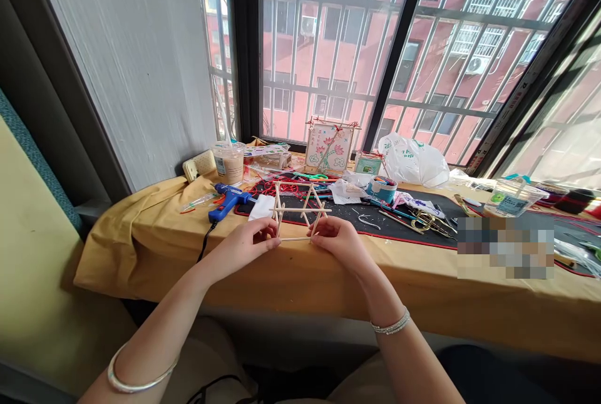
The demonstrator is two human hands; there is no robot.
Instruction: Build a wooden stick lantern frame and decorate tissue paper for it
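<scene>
A small open frame of thin wooden sticks (300, 208) stands upright over the front edge of a yellow-covered table (291, 269). My left hand (246, 242) pinches its lower left corner. My right hand (339, 238) pinches its lower right corner. Both hands are closed on the frame. A blue hot glue gun (226, 200) lies just behind my left hand, its black cord running down over the table edge.
A black mat (404, 225) holds scissors (425, 221), a tape roll (381, 189), red string and scraps. A drink cup (228, 161), a finished paper lantern (329, 147) and a white plastic bag (413, 161) stand by the barred window. A plastic cup (513, 198) sits at right.
</scene>
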